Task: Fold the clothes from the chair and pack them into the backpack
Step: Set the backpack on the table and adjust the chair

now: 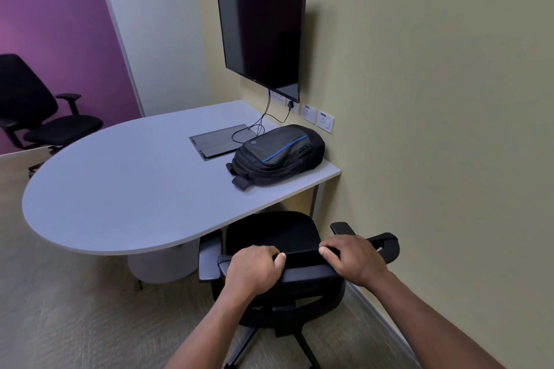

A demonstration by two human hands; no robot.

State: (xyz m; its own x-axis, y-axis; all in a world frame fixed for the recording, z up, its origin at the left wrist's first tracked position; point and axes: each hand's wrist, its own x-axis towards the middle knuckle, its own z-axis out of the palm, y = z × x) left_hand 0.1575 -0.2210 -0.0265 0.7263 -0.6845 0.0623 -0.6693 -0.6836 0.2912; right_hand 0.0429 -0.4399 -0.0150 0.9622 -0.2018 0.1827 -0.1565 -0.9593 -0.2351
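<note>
A black office chair (209,252) stands in front of me, pushed toward the table. A dark cloth (299,256) lies along the top of its backrest; it blends with the chair, so its shape is hard to make out. My left hand (254,266) pinches this cloth at the left end of the backrest top. My right hand (353,257) pinches it at the right end. A black backpack with a blue stripe (278,156) lies zipped shut on the grey table (126,189), near the wall.
A dark wall-mounted screen (260,36) hangs above the table, with cables (260,123) running down to a flat cable hatch (215,141). Wall sockets (317,118) sit behind the backpack. A second black chair (33,111) stands at far left. The wall is close on my right.
</note>
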